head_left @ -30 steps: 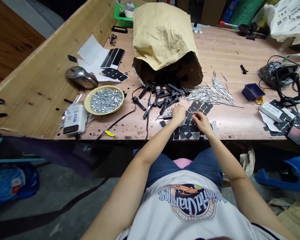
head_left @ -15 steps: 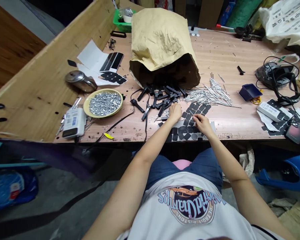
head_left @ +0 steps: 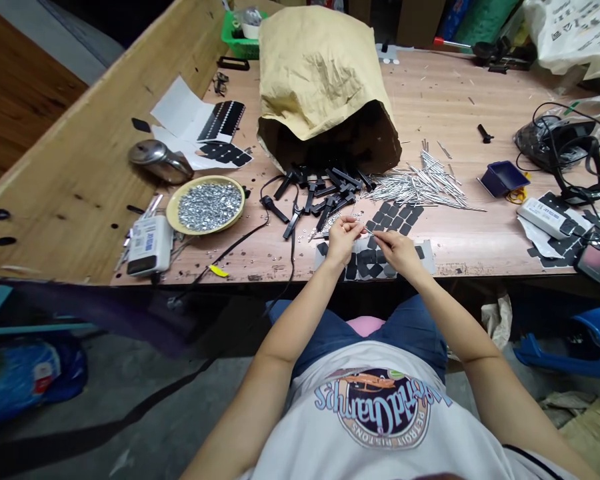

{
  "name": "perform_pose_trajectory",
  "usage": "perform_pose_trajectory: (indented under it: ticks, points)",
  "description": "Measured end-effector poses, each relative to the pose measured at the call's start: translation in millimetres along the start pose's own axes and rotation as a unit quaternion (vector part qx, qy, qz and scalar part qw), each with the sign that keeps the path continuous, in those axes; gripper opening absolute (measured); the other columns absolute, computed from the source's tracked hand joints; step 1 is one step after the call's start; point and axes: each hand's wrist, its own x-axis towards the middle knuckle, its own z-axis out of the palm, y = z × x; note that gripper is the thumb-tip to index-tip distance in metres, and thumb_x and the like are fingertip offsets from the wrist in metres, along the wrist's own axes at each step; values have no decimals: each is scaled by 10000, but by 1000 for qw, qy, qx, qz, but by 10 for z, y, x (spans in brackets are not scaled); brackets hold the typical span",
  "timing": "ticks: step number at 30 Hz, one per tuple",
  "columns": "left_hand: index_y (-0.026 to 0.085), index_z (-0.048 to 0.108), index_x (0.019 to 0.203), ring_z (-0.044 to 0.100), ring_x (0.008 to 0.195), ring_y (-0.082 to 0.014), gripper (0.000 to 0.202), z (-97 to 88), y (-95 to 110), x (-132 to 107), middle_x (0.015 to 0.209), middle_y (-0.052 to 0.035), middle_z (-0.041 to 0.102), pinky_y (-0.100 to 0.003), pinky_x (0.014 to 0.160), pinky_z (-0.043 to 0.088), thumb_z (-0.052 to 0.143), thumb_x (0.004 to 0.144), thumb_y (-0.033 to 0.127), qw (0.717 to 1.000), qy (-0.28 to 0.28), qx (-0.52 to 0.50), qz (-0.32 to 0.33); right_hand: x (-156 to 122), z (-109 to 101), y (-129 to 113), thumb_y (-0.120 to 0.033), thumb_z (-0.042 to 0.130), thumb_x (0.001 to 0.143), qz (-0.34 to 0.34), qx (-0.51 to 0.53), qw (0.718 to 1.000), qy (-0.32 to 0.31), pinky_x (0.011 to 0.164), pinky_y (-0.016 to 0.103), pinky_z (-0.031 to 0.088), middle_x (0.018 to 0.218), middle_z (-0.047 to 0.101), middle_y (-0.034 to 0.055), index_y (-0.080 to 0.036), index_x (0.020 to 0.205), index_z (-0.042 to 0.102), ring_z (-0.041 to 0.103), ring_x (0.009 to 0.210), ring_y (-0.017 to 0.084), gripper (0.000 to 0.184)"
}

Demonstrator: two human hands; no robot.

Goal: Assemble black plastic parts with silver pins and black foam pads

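Thin silver metal pin (head_left: 367,229), barely visible, is pinched between my left hand (head_left: 341,239) and right hand (head_left: 397,248), fingers narrowed on it, just above the white sheet of black adhesive pads (head_left: 375,268) at the tabletop (head_left: 460,250) edge. Beyond, black plastic clips (head_left: 325,192) and a heap of silver pins (head_left: 415,188) lie loose before the tan paper sack (head_left: 320,73); much remains, I judge.

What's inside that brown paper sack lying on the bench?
Black plastic pieces spill from the open mouth of the paper sack onto the table. The inside of the sack is dark, so what remains deeper in cannot be seen.
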Motion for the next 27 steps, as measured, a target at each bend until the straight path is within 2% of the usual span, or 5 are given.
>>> perform_pose_trajectory:
  ticks: [6,12,16,23,27]
  points:
    - [204,451,836,655,649,-106,195,47,-53,-166,673,32,623,-245,697,516,632,767,226,992,16,48,113,-29,13,-52,-321,448,908,6,-52,999,-9,675,286,450,873,688,72,-242,1055,696,628,778,199,299]
    - [213,477,905,661,737,-126,168,66,-76,-294,755,-1,648,-275,772,511,592,802,281,971,71,130,189,-72,8,-56,-334,437,909,7,-57,998,-6,647,284,443,859,681,68,-250,1052,694,621,760,199,306]
    - [207,501,906,651,712,-125,203,49,-99,-301,744,-6,653,-273,751,511,602,791,341,971,85,110,192,-91,21,-76,-328,437,907,-4,-41,999,-2,670,288,457,864,687,67,-253,1053,693,631,787,204,304]
    - [200,508,939,642,685,-113,345,-1,-80,-255,708,14,652,-268,740,511,710,695,337,985,44,43,159,-117,-15,-109,-318,489,871,15,48,999,1,755,320,488,898,708,67,-245,984,716,649,837,212,264]
    - [201,531,929,659,711,-133,296,-38,-34,-328,724,-2,665,-289,756,520,697,716,323,976,32,83,198,-138,-39,-100,-403,529,830,78,180,980,-34,612,286,495,769,696,36,-223,928,723,620,617,158,283]
